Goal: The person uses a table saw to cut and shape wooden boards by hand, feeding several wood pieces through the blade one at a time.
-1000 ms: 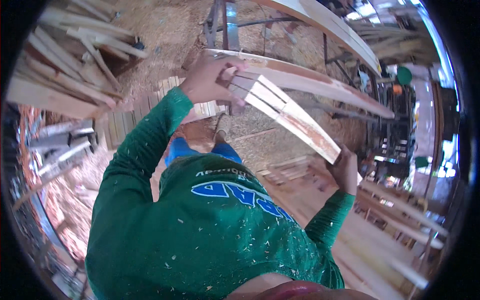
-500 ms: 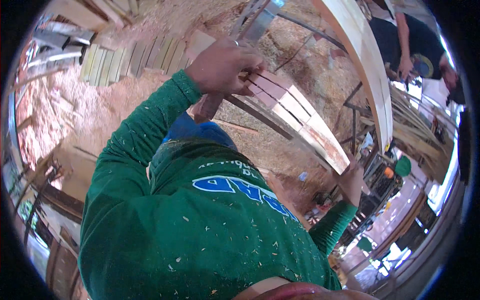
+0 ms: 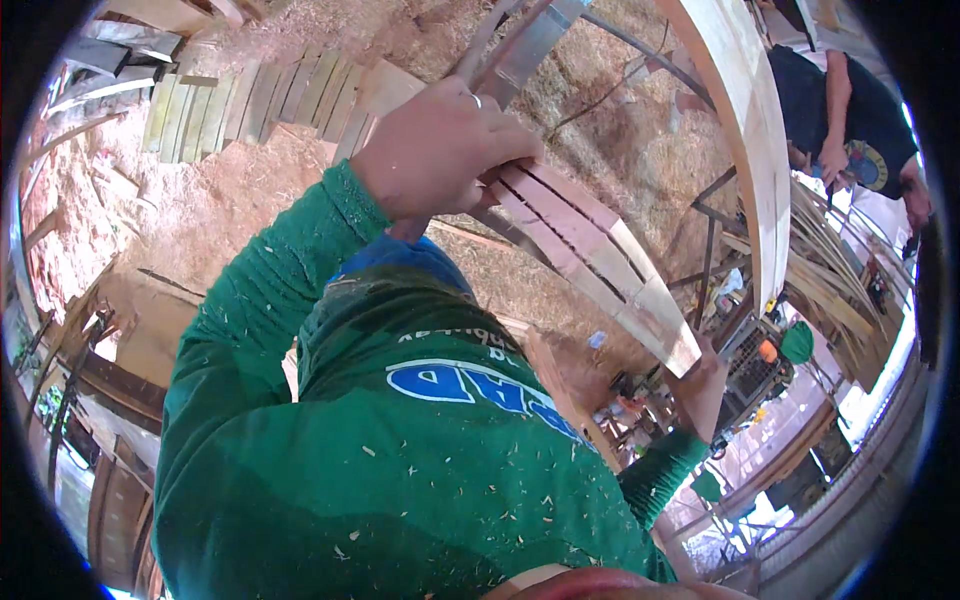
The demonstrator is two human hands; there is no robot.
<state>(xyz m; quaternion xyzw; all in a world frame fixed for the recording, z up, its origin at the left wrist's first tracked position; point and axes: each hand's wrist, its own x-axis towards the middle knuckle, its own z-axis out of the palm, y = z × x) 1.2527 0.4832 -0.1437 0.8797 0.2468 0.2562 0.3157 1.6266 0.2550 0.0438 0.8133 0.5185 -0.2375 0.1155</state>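
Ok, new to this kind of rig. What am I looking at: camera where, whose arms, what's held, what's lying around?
No machine here: a person in a green shirt works bare-handed. The camera sits on their head, looking down; its fisheye lens bends straight edges. The left hand grips one end of a wooden piece with dark lengthwise slots; the right hand holds the other end. Wooden strips lie in a row on the ground. Another person is at upper right.

a dusty tan floor [image 3: 330, 35] spreads below; white light [image 3: 895, 350], perhaps daylight, glares at right.
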